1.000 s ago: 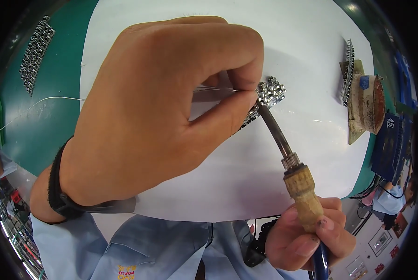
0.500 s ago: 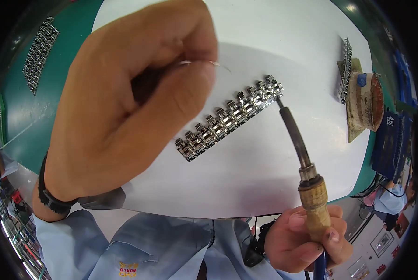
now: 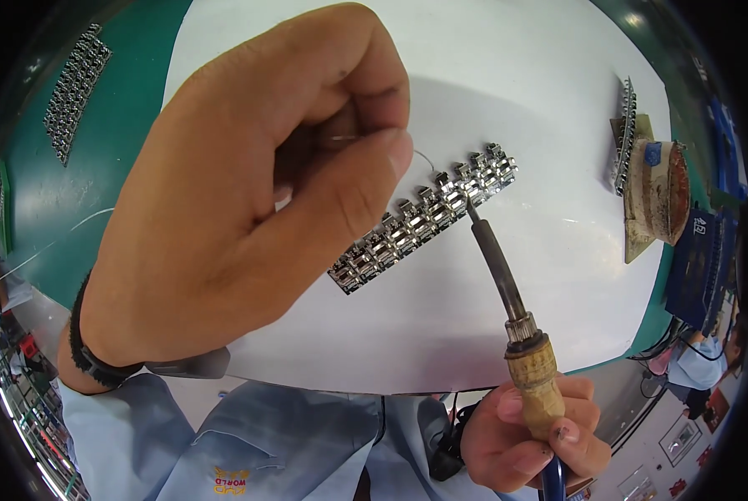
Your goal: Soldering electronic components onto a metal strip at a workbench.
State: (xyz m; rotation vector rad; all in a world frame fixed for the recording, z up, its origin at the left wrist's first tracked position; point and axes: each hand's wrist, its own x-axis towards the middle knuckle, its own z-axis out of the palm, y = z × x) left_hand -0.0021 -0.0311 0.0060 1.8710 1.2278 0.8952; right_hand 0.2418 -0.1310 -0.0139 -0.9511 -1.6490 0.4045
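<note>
A strip of joined shiny metal connectors (image 3: 420, 219) lies slantwise on the white work surface, its lower left end partly behind my left hand. My left hand (image 3: 257, 184) is closed, thumb against forefinger, pinching thin solder wire (image 3: 425, 156) whose free end curves down to the strip's upper edge. My right hand (image 3: 532, 438) grips the wooden handle of a soldering iron (image 3: 499, 271) from below. The iron's tip points up and left and meets the lower edge of the strip, right of its middle, close to the wire's end.
At the right, a round worn block (image 3: 662, 188) sits on a small board, with another metal strip (image 3: 624, 138) leaning beside it. More connector strips (image 3: 76, 92) lie on the green mat (image 3: 131, 125) at the far left. A blue box (image 3: 693, 267) stands at the right edge.
The iron's tip has moved left along the strip from near its right end. My left hand has shifted slightly right, bringing the wire to the strip. The strip sits slightly lower right in view.
</note>
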